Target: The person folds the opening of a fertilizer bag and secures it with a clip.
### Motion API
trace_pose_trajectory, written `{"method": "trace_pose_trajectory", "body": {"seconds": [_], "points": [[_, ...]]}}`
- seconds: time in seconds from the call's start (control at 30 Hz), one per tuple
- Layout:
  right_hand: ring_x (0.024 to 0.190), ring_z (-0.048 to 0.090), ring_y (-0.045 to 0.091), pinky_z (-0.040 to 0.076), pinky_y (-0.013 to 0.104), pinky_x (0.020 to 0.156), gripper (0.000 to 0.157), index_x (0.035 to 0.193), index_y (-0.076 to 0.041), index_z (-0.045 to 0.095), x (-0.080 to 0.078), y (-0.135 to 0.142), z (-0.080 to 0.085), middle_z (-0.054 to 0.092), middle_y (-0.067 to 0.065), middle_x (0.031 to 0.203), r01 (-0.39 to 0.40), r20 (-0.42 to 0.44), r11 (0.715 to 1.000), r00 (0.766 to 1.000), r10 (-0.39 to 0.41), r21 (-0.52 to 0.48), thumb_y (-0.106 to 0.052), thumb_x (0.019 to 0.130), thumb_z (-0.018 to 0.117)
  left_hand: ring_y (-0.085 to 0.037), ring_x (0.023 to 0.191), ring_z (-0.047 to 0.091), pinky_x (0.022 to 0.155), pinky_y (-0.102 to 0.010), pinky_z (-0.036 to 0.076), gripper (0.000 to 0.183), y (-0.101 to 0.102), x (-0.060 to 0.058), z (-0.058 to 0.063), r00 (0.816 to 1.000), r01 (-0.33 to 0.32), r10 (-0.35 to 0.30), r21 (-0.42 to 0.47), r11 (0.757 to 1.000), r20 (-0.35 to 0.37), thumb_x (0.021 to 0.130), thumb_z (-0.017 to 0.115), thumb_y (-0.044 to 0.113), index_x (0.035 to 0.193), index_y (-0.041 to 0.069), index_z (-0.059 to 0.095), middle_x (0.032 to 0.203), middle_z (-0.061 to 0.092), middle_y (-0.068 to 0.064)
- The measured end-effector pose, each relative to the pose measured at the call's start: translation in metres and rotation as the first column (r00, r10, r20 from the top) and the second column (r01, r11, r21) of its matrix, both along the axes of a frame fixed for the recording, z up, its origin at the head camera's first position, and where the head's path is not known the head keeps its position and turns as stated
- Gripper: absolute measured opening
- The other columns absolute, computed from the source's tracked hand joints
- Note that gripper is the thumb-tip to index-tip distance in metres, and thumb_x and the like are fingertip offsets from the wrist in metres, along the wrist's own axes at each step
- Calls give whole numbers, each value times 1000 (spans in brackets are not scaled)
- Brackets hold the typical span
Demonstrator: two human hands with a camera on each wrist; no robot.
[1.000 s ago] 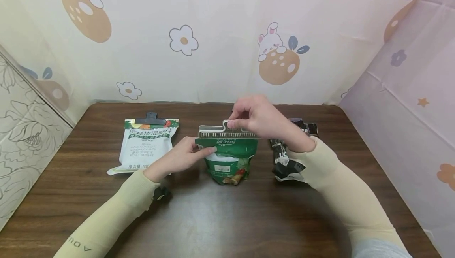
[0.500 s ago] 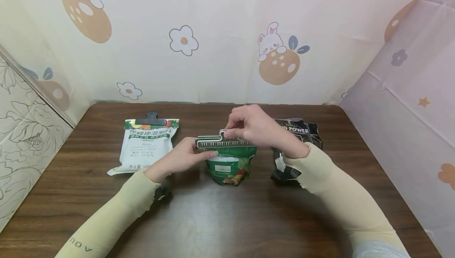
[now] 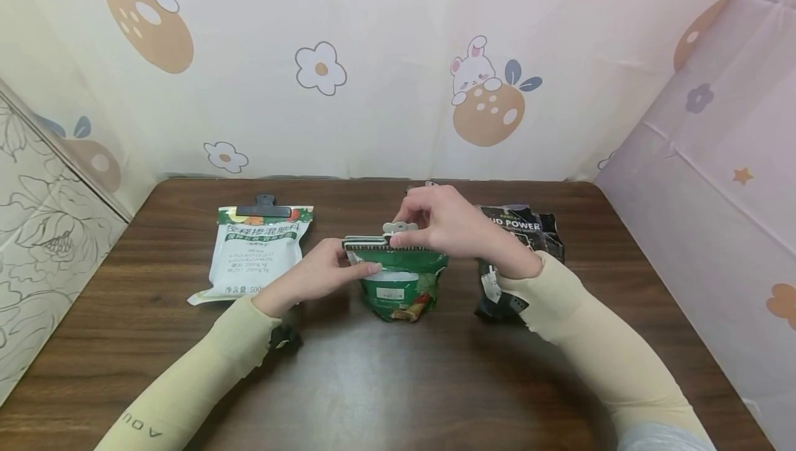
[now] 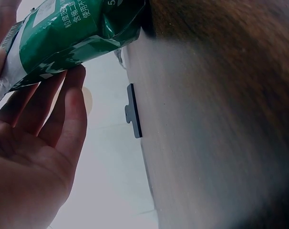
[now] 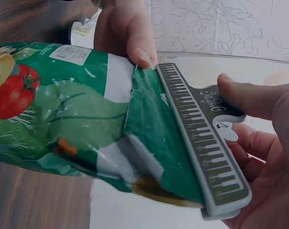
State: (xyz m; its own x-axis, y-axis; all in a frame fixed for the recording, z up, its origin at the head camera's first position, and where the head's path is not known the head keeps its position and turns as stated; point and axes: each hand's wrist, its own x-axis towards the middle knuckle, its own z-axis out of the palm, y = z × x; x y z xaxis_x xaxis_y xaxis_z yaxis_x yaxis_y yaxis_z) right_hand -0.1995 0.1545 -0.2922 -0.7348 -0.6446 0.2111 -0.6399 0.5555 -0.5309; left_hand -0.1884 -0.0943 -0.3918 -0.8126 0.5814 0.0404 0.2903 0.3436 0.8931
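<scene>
Two bags (image 3: 256,257) beside green bag (image 3: 398,289)

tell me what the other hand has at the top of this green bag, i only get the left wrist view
Observer: The right hand pinches a clip with a piano-key pattern and the word "Music" on it.
Operator: any pictures printed on the green bag, i just see white writing
Observer: Yes, a red tomato shows on it in the right wrist view.
Operator: and anything off to the right of it
Observer: A black bag with "POWER" on it lies on the table there, partly hidden by the arm.
</scene>
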Motion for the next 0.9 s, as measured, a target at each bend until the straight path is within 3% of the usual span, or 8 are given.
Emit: {"method": "trace_pose_trajectory", "body": {"seconds": [0.23,0.33,0.6,0.73,0.9], "points": [[73,53,14,47,34,65,24,101,-18,77,-2,7,-7,62,-9,82,13,48,999,999,-11,-35,-34,83,82,-13,96,66,89,-39,52,29,-1,0,1,1000,2,-2,-16,1000,14,93,71,37,113,16,71,103,73,8],[75,55,14,49,34,66,29,108,-16,75,-1,12,-11,65,-8,87,24,75,999,997,-21,-43,-33,85,81,-13,93,66,86,-38,52,28,-3,0,0,1000,-1,1,-32,999,-14,93,71,39,111,18,72,101,73,9],[80,59,14,50,34,68,30,114,-14,72,7,35,-25,69,-7,100,76,104,996,992,-72,-35,-27,88,79,-13,76,58,69,-32,48,25,-8,0,-1,997,-28,21,-89,996,-71,93,70,43,102,20,75,91,73,9],[71,57,17,47,34,63,27,113,-14,73,8,45,-36,69,-6,97,104,127,994,987,-100,-23,-25,89,78,-13,69,54,62,-30,43,27,-10,1,0,997,-39,32,-107,993,-63,93,69,46,99,21,76,87,72,7],[68,55,19,46,35,63,18,105,-14,71,12,51,-46,65,-4,84,157,181,987,972,-149,-33,-24,91,75,-15,76,58,69,-31,47,27,-10,3,0,998,-38,32,-115,993,-52,93,70,42,102,17,75,91,73,7]]}}
